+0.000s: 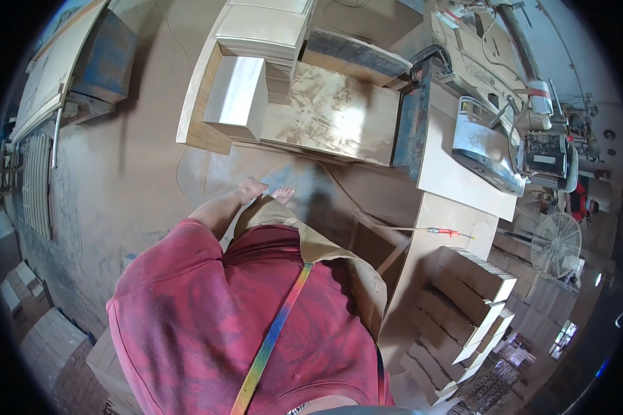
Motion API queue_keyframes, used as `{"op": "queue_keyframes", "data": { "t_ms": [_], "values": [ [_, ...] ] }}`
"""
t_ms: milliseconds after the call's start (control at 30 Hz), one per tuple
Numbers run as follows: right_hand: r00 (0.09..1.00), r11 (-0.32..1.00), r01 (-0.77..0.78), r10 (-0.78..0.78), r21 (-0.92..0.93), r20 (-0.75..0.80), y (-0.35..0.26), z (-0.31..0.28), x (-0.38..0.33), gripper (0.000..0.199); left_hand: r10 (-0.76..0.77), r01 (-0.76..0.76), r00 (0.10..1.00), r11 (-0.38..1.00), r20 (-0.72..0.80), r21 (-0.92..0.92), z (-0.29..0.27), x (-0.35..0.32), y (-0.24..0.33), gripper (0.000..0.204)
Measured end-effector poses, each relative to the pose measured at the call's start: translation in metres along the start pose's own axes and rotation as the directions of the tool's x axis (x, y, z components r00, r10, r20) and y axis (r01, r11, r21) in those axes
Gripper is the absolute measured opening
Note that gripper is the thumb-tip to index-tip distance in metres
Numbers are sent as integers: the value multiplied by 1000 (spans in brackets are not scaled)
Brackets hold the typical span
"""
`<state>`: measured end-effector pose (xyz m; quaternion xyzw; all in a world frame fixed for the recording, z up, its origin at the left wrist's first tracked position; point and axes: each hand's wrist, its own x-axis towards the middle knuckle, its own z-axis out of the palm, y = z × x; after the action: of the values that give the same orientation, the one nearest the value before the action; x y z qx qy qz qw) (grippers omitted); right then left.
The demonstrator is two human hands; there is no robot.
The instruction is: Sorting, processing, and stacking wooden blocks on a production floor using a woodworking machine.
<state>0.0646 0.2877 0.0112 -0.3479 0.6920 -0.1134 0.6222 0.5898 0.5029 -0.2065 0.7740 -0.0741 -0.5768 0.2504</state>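
My left arm reaches forward from a red sleeve, and my left hand point(251, 188) is by the upper edge of a tan apron point(273, 211). Its fingers look curled in; whether they hold anything is too small to make out. Bare toes point(283, 194) show just right of it, over the dusty floor. My right hand is out of sight, with the apron and the red shirt point(249, 318) covering that side. Ahead stands a pale wooden box point(235, 90) on a wooden board, beside a dusty worktable point(336, 114).
To the right, an air blow gun point(441, 231) with a red handle lies on a pale board, near stacked wooden panels point(457, 297). Beyond are a machine with a rounded metal housing point(488, 145) and a fan point(556, 243). A hose point(339, 185) trails below the worktable. Another bench point(55, 76) stands far left.
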Motion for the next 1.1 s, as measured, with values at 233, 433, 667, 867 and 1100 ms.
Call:
{"op": "queue_keyframes", "data": {
  "t_ms": [233,433,667,867,1100],
  "values": [
    [1000,999,-6,7,54,-4,0,28,-14,39,258,-140,918,921,300,-364,-47,40,-40,58],
    [1000,991,-1,4,134,-19,61,32,19,37,-3,50,981,970,-194,239,-22,-40,42,56],
    [1000,990,-28,26,142,11,170,21,95,35,-48,90,970,982,-238,167,-34,-58,36,54],
    [999,988,-25,20,153,33,200,52,99,33,-22,46,971,994,-238,97,-66,-49,-10,49],
    [999,968,-26,33,251,-26,198,79,46,30,-116,178,964,950,-240,255,-91,-31,-14,44]
  ]
}}
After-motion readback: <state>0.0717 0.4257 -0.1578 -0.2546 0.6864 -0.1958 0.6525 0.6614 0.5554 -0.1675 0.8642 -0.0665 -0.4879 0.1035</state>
